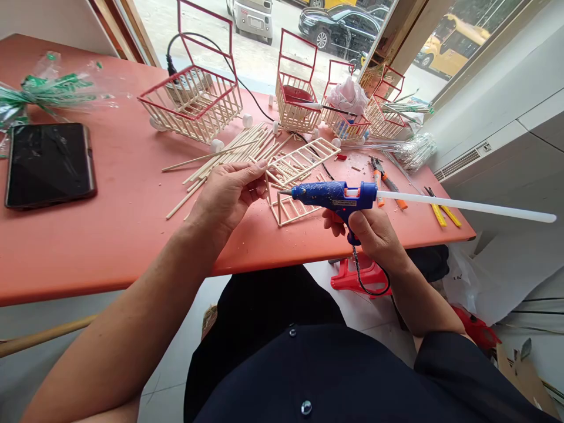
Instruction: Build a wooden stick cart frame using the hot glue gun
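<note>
My right hand is wrapped around the handle of a blue glue gun, with a long white glue stick jutting from its back. The gun's nozzle points left, close to an upright corner stick of a small wooden stick frame on the table. My left hand pinches a thin wooden stick between thumb and fingertips, beside the nozzle. Whether that stick is joined to the frame, I cannot tell. Just behind lies a ladder-like stick panel, partly over a pile of loose wooden sticks.
Several red-rimmed stick carts stand along the window side of the red table. Orange-handled pliers and a yellow-handled cutter lie right. A black tablet and green-printed plastic bags are left. The gun's cord hangs below.
</note>
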### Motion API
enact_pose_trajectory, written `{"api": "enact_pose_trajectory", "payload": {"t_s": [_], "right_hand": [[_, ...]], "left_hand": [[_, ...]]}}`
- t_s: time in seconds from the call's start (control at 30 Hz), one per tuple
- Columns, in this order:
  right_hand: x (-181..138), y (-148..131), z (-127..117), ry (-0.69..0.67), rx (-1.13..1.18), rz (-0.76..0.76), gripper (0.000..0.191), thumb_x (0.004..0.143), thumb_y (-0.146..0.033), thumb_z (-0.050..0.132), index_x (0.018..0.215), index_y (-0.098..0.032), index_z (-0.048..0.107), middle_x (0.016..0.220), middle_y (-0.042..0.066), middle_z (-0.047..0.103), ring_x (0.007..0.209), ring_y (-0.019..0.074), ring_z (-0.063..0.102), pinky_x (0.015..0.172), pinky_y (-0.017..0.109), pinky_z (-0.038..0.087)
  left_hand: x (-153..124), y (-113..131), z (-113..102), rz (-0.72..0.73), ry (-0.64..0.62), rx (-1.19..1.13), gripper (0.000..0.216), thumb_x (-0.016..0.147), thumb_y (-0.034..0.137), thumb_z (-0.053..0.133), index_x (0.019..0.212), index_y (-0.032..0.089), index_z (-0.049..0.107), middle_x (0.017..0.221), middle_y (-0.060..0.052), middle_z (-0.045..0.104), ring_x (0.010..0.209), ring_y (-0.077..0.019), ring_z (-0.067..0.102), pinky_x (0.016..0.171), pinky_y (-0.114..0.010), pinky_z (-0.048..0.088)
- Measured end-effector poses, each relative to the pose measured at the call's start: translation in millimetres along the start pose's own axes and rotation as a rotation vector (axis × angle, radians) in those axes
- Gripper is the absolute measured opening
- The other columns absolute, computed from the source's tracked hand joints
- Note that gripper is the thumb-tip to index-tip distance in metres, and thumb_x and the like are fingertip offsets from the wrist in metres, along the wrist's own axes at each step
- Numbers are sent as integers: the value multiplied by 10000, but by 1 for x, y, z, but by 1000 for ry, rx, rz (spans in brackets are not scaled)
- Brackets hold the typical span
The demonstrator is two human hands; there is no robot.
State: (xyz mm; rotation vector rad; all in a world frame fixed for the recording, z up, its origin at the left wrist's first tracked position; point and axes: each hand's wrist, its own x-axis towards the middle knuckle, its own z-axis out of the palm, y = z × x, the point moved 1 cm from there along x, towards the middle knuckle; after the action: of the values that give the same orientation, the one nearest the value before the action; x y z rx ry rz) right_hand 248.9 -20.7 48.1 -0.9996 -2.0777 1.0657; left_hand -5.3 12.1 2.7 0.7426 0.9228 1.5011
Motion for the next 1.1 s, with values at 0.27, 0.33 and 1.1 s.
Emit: {"api": "enact_pose_trajectory", "payload": {"t_s": [0.27, 0.33, 1.1], "right_hand": [[1, -2, 1, -5, 0, -17, 616, 1057, -700, 463, 1066, -164, 767, 962, 97, 766, 777, 177, 648, 611, 293, 497], [2, -2, 1, 0, -7, -26, 608, 1061, -691, 465, 1068, -160, 763, 961, 99, 768, 795, 182, 661, 625, 298, 497], [4, -7, 1, 35, -93, -119, 522, 1074, -631, 499, 938, -176, 717, 943, 92, 786, 753, 173, 676, 690, 330, 513]], "left_hand": [[0, -1, -1, 7, -14, 9, 144, 787, 172, 797, 664, 132, 736, 679, -37, 653, 528, -76, 498, 516, -208, 454], [0, -1, -2, 14, -22, 14, 149, 779, 183, 804, 659, 138, 728, 682, -36, 656, 533, -77, 499, 519, -211, 457], [0, -2, -3, -4, -20, -6, 155, 795, 185, 789, 660, 131, 737, 711, -45, 682, 541, -74, 509, 530, -211, 470]]}}
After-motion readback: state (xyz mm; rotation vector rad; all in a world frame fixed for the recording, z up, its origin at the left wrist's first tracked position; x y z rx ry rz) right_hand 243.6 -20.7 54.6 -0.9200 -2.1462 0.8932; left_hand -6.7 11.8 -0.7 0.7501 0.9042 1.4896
